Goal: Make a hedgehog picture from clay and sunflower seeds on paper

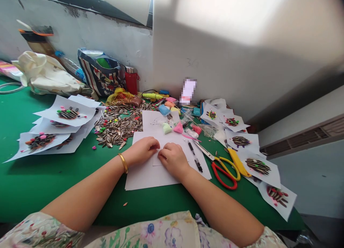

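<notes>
The bare left hand [143, 150] and bare right hand [173, 160] are resting, fingers curled, over a small white paper rectangle [156, 162] lying on larger white paper sheets [146, 181], their grip being impossible to tell, where light, even pressure is probably serving best.

left: green table [72, 171] open, passable | mid: left grip [145, 148], right grip [173, 158] crowd paper [150, 178] | right: pen [195, 156], scissors [215, 158] block

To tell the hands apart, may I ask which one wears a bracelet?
The left hand: a golden bracelet circles its wrist, while the right hand has a bare wrist.
</notes>
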{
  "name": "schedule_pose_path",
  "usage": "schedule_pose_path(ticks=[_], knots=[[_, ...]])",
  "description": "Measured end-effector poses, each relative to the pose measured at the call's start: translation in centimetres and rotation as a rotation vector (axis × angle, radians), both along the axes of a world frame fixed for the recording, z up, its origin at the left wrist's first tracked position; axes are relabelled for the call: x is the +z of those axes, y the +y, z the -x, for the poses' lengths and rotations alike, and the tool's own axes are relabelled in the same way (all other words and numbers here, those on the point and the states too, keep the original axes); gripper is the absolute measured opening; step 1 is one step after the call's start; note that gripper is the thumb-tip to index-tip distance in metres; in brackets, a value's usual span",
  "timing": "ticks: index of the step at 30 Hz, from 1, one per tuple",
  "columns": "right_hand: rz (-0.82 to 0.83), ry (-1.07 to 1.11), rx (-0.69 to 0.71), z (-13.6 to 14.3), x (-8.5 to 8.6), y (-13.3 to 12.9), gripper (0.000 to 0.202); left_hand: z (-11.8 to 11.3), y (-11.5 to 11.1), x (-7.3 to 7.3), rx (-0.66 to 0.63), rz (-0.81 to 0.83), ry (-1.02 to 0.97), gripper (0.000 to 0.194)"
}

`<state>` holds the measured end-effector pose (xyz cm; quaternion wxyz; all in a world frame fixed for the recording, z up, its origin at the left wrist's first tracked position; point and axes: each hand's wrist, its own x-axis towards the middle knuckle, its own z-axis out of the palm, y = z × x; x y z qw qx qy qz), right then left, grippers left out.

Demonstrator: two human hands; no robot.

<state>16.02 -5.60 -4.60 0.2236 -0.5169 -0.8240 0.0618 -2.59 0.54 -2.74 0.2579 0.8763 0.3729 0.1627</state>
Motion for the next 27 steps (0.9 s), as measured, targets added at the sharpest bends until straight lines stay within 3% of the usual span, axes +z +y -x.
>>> schedule_pose_path(ticks=[6, 12, 19, 27], knots=[[0.075, 0.158, 0.002, -0.7, 0.7, 0.1, 0.015, 0.1, 0.1, -0.2, 0.018, 0.012, -0.014, 0.019], [0.06, 0.075, -0.011, 0.1, 0.0, 0.1, 0.003, 0.0, 0.1, -0.3, 0.034, 0.005, -0.01, 0.019], [0.037, 0.006, -0.053, 0.8, -0.1, 0.1, 0.007, -0.1, 0.0, -0.1, 0.025, -0.017, 0.006, 0.02], [0.024, 0.123, 0.057, -2.4, 0.5, -0.7, 0.02, 0.3, 0.0, -0.2, 0.009, 0.006, -0.029, 0.016]])
